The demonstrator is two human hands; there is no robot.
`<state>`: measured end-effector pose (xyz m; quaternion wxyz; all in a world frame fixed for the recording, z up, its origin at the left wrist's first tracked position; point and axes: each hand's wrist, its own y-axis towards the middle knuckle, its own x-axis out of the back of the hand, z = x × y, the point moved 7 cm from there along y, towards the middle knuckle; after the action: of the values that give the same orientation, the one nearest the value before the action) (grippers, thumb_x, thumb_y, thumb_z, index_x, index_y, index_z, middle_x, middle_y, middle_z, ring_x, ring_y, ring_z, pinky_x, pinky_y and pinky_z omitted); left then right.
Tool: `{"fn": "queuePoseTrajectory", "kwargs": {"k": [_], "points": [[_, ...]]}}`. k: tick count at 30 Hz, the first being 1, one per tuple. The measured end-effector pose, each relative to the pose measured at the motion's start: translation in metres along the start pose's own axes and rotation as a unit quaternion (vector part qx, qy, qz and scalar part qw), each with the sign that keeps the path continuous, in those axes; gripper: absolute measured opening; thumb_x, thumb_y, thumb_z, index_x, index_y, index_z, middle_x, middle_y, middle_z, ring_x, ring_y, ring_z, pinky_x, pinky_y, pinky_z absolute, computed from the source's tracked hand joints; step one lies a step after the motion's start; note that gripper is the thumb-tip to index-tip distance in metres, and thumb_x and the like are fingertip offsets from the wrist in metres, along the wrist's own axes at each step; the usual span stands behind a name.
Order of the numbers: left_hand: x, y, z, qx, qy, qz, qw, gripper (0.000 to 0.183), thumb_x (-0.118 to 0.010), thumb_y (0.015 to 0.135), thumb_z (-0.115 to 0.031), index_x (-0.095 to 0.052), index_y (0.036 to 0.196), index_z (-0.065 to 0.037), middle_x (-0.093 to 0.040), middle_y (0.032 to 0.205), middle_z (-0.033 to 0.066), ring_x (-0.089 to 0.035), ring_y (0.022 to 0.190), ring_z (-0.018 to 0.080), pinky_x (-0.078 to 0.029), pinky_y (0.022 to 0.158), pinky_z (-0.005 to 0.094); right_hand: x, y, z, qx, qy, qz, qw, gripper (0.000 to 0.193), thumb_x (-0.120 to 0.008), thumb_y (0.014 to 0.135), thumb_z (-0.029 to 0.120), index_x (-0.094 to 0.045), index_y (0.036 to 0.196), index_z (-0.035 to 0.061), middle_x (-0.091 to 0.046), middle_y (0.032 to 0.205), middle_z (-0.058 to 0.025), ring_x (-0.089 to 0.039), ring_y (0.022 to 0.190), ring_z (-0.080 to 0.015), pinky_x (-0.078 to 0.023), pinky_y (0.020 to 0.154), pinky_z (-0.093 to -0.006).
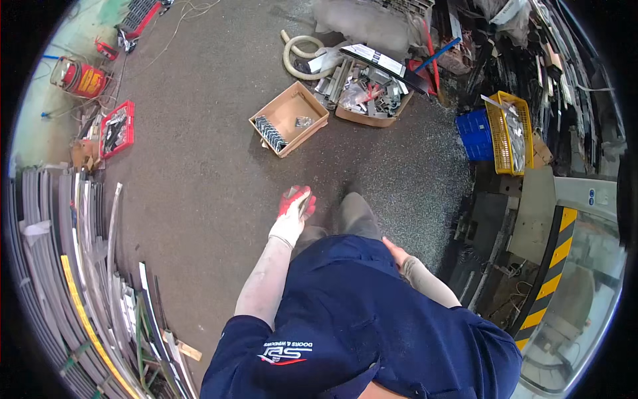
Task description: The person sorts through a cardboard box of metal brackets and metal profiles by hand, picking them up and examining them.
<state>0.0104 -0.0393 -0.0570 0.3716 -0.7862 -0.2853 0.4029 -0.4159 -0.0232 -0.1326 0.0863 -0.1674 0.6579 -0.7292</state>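
Note:
I stand on a dark speckled floor, looking down at my blue shirt and grey trousers. My left hand (pixel 293 211), in a white glove with a red palm, is held out in front of me and closed around a small grey metal piece (pixel 303 205). My right hand (pixel 393 250) is bare and rests against my right hip; only its back edge shows, so its fingers are hidden. An open cardboard box (pixel 290 118) with a few small metal parts lies on the floor ahead of the left hand.
A larger cardboard box (pixel 372 100) full of metal scraps and a beige hose (pixel 299 56) lie farther ahead. Yellow (pixel 510 133) and blue (pixel 474 135) crates stand at right beside a machine. Long metal profiles (pixel 73 266) are stacked at left; a red tray (pixel 116 130) sits beyond.

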Motion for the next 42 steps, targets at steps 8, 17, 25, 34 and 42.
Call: {"fn": "queuePoseTrajectory", "kwargs": {"k": [8, 17, 25, 34, 42], "points": [[0.006, 0.083, -0.093, -0.037, -0.015, 0.004, 0.999, 0.053, -0.073, 0.086, -0.006, -0.050, 0.133, -0.014, -0.067, 0.121, 0.0071, -0.067, 0.105, 0.0234, -0.054, 0.090, 0.0405, -0.101, 0.072, 0.102, 0.032, -0.062, 0.112, 0.991, 0.046, -0.062, 0.093, 0.045, -0.064, 0.119, 0.0082, -0.071, 0.098, -0.0073, -0.066, 0.073, -0.0202, -0.050, 0.056, -0.0353], [0.045, 0.305, -0.186, -0.127, 0.219, 0.049, 0.966, 0.026, -0.068, 0.086, -0.006, -0.066, 0.112, -0.003, -0.068, 0.122, 0.0109, -0.067, 0.104, 0.0219, -0.053, 0.091, 0.0402, -0.329, 0.184, 0.476, 0.367, -0.299, 0.006, 0.881, 0.077, -0.069, 0.086, 0.053, -0.048, 0.138, 0.0014, -0.067, 0.123, -0.0226, -0.065, 0.114, -0.0366, -0.050, 0.099, -0.0427], [0.075, 0.578, -0.156, -0.099, 0.087, -0.005, 0.991, 0.034, -0.067, 0.091, -0.011, -0.059, 0.124, -0.006, -0.068, 0.112, 0.0140, -0.066, 0.095, 0.0227, -0.056, 0.080, 0.0379, -0.397, 0.563, 0.665, 0.290, -0.258, -0.194, 0.901, 0.070, -0.073, 0.081, 0.038, -0.053, 0.133, -0.0037, -0.066, 0.123, -0.0219, -0.064, 0.114, -0.0334, -0.050, 0.100, -0.0396], [0.115, 0.650, -0.212, -0.128, 0.033, 0.030, 0.991, 0.030, -0.058, 0.101, -0.023, -0.063, 0.122, -0.003, -0.063, 0.093, 0.0050, -0.058, 0.080, 0.0149, -0.051, 0.074, 0.0305, -0.451, 0.655, 0.619, 0.122, -0.277, -0.276, 0.912, 0.043, -0.069, 0.081, 0.027, -0.066, 0.118, 0.0040, -0.063, 0.128, -0.0186, -0.063, 0.115, -0.0337, -0.051, 0.100, -0.0401], [0.149, 0.650, -0.208, -0.136, 0.024, -0.031, 0.990, 0.031, -0.063, 0.097, -0.028, -0.062, 0.116, -0.003, -0.064, 0.097, 0.0086, -0.061, 0.084, 0.0210, -0.054, 0.076, 0.0377, -0.459, 0.658, 0.585, 0.187, -0.133, -0.334, 0.914, 0.054, -0.072, 0.078, 0.021, -0.052, 0.124, 0.0005, -0.062, 0.120, -0.0279, -0.064, 0.110, -0.0419, -0.054, 0.095, -0.0441]]}}
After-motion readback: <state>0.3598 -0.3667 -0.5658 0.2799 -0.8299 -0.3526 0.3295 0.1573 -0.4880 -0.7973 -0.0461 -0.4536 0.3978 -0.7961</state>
